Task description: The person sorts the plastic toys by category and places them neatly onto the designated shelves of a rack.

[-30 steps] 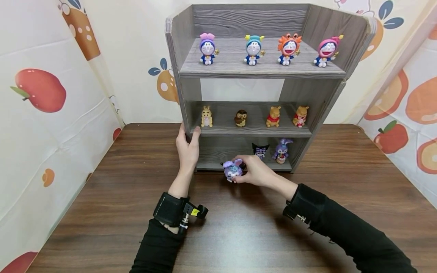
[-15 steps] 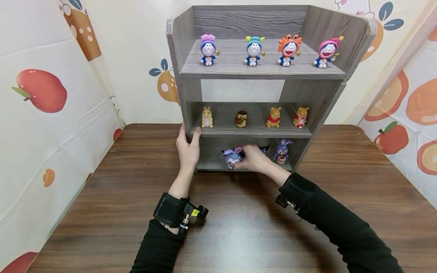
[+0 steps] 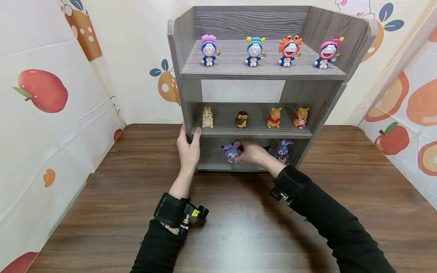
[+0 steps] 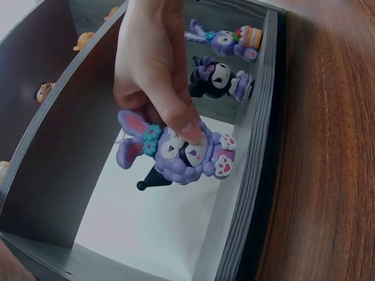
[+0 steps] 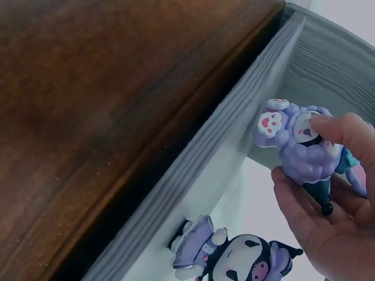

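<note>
My right hand pinches a purple figurine with long ears and a teal flower band inside the shelf's lowest compartment. In the left wrist view the figurine faces outward under the thumb, a black pointed piece at its side. Its white paw feet show in the right wrist view; whether they touch the board I cannot tell. My left hand grips the left side panel of the grey wooden display shelf, thumb on the front. Beside the right hand stand a black-hooded figurine, mostly hidden in the head view, and a purple rabbit figurine.
On the middle tier stand a yellow rabbit figurine, an owl figurine and two bear figurines. Several blue-and-white cat figurines in coloured hoods line the top tier. The shelf rests on a brown wooden table.
My right hand has carried the purple figurine from the shelf's front edge back into the lowest compartment, now covering most of the black-hooded figurine. The left hand keeps its grip on the side panel.
</note>
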Action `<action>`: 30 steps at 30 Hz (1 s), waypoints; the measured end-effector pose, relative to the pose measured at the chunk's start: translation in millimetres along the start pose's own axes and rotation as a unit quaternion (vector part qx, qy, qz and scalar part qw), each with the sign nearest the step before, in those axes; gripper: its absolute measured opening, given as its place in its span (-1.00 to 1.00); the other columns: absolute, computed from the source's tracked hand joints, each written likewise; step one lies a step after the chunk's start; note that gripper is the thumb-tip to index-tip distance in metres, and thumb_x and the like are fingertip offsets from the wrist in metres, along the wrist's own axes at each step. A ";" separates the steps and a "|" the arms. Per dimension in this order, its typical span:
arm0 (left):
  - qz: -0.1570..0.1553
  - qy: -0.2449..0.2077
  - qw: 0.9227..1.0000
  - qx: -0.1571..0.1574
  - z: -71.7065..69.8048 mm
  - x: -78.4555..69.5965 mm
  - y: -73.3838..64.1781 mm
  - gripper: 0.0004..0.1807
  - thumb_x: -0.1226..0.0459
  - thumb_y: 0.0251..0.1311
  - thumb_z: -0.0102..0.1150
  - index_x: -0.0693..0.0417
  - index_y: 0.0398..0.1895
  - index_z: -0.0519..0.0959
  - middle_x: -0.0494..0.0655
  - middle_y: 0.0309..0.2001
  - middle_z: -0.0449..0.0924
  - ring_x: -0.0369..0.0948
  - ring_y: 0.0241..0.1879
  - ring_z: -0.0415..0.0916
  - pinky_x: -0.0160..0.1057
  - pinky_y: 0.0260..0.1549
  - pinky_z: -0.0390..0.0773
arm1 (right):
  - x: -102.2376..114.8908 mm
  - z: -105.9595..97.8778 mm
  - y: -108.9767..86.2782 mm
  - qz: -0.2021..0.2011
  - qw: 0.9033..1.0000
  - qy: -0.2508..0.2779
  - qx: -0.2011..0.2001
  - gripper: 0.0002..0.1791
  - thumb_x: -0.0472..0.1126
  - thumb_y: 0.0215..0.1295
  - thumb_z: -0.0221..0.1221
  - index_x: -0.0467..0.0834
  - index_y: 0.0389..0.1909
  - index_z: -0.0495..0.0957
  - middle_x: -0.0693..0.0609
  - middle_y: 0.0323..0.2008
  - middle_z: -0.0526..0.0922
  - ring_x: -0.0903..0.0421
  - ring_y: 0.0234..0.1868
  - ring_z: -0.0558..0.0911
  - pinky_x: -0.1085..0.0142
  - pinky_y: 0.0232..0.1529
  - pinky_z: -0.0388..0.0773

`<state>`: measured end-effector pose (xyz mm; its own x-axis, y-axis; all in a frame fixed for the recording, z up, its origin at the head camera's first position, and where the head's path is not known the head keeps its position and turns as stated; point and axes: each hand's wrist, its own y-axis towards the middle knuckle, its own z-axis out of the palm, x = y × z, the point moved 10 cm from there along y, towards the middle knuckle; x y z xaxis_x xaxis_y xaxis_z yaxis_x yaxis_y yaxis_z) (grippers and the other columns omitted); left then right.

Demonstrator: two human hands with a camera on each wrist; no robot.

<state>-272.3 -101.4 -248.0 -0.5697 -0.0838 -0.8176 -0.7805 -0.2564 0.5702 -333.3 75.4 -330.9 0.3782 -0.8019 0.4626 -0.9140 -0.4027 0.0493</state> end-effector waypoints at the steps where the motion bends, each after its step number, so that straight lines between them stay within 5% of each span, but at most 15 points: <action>1: -0.001 0.002 1.000 -0.001 -0.1 -0.3 -0.1 -0.56 0.47 0.16 -0.10 0.42 0.15 0.26 0.29 0.06 0.36 0.02 0.07 0.31 -0.17 0.01 0.28 | -1.2 0.8 1.1 0.006 1.000 0.001 0.008 -0.44 -0.15 -0.10 0.29 -0.33 -0.05 0.43 -0.21 -0.12 0.51 -0.08 -0.13 0.49 0.13 -0.13 0.40; 10: -0.002 0.001 1.000 -0.002 -0.2 0.4 -0.4 -0.55 0.47 0.16 -0.10 0.41 0.16 0.25 0.29 0.08 0.35 0.02 0.09 0.30 -0.17 0.02 0.27 | -8.8 5.3 7.3 0.042 0.998 0.008 0.055 -0.24 -0.12 -0.03 0.26 -0.36 0.18 0.21 -0.29 0.06 0.37 -0.15 0.03 0.39 0.09 -0.02 0.33; 30: 0.004 0.000 1.000 -0.001 0.1 -0.9 0.3 -0.56 0.46 0.16 -0.10 0.43 0.15 0.26 0.29 0.08 0.35 0.02 0.09 0.29 -0.16 0.02 0.27 | -8.7 2.4 8.2 0.057 0.996 0.033 0.054 -0.08 -0.18 -0.04 0.28 -0.33 0.30 0.01 -0.31 0.25 0.11 -0.18 0.19 0.22 0.09 0.10 0.21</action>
<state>-272.0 -101.3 -247.0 -0.5764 -0.0863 -0.8126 -0.7751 -0.2572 0.5772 -343.7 78.0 -336.6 0.2593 -0.8153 0.5177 -0.9277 -0.3594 -0.1013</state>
